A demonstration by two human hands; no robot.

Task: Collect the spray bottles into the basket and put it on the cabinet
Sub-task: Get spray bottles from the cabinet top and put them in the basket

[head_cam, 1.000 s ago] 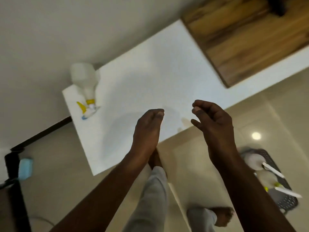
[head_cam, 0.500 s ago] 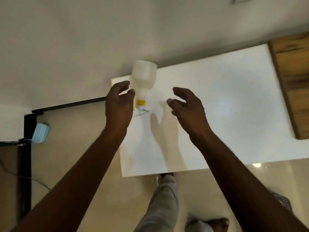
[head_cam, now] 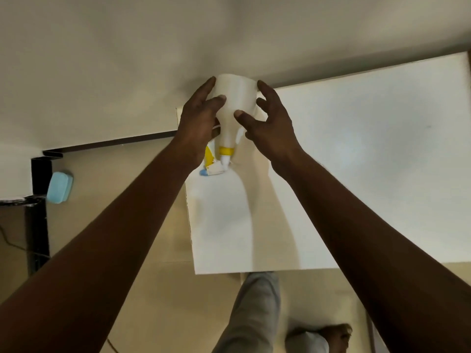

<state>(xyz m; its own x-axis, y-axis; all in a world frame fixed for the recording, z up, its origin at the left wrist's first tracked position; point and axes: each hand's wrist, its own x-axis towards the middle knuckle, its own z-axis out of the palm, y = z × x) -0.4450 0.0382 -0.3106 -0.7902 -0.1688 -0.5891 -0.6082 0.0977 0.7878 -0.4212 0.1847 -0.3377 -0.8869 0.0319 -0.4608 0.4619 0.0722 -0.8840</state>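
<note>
A white spray bottle (head_cam: 235, 103) with a yellow collar and a white, yellow and blue trigger head lies at the far left corner of the white cabinet top (head_cam: 356, 154). Its base points to the wall and its nozzle points to me. My left hand (head_cam: 200, 123) wraps the bottle's left side. My right hand (head_cam: 267, 123) presses its right side with thumb and fingers. The basket is out of view.
A cream wall (head_cam: 127, 59) runs behind the cabinet. At the left stand a dark frame (head_cam: 38, 200) and a light blue object (head_cam: 60, 186). Below the cabinet's near edge I see beige floor tiles, a grey trouser leg (head_cam: 254, 314) and a foot (head_cam: 331, 335).
Both hands reached forward from the cabinet's near edge to the far left corner and closed on the bottle. The view swung left, so the basket on the floor dropped out of sight.
</note>
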